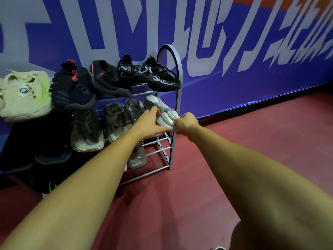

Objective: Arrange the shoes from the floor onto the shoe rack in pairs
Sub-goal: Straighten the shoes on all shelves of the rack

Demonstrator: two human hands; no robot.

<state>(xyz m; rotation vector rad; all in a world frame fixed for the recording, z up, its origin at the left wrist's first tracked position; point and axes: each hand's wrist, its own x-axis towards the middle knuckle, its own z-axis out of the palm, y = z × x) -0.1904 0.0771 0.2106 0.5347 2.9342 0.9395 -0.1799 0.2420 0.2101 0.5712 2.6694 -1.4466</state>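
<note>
Resting on the right end of the middle shelf of the shoe rack (178, 69), the white sneaker (159, 105) is held by both hands: the left hand (149, 124) curls over its side, the right hand (187, 122) grips its near end. I think it overhangs the front rail; released too soon, it may tip to the floor (225, 159).

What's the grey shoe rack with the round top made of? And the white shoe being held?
The grey arched shoe rack looks like painted metal: a smooth matte frame, with thin shelf rods that gleam like steel tubing. The white shoe looks like soft fabric or mesh with a rubbery sole, but it is blurred, so that is a guess.
</note>
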